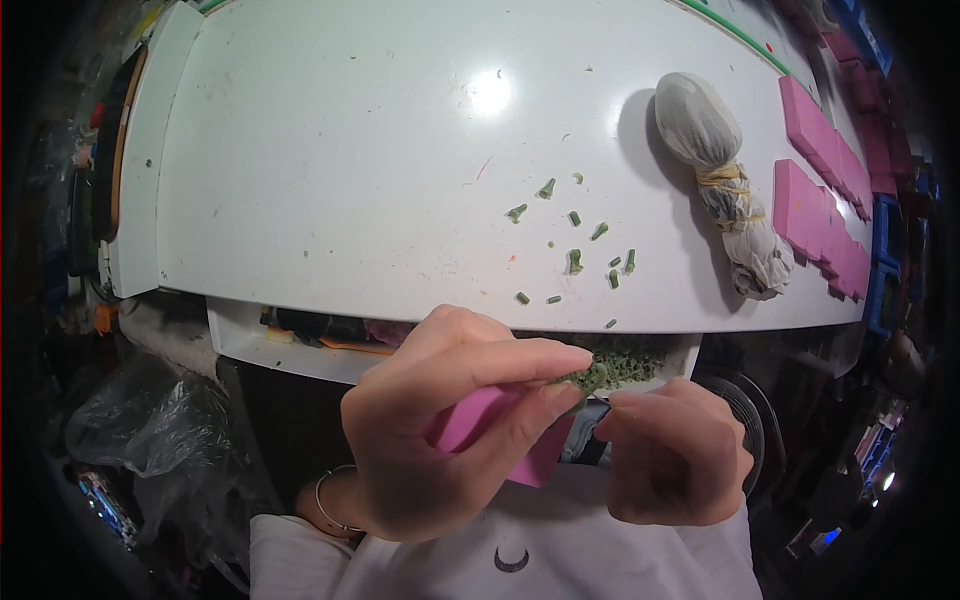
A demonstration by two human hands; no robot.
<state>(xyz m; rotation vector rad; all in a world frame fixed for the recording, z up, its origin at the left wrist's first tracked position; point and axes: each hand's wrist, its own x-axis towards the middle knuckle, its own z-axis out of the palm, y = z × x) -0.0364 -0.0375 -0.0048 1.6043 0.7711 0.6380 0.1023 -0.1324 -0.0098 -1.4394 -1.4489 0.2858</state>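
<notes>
**Green piece in left-hand pinch, pink block in same hand, just off bench front edge**

Left hand (430,425): thumb and index pinching a small green piece (594,378); pink block (540,462) tucked in the same hand, below the thumb.

Right hand (678,452): just beside, fingers curled in, thumb and index tips together. Can't tell if anything's between them.

Behind the hands: pulled-out drawer (265,350) under the bench (350,150) front edge, green clippings (645,362) at its right end.

On the bench: green stubs (575,262) scattered right of middle, toward front edge. Cloth-wrapped bundle (700,130) near right edge, tied round its middle. Pink blocks (802,205) stacked along right edge.

Clear plastic bag (150,420) below front left corner.
</notes>
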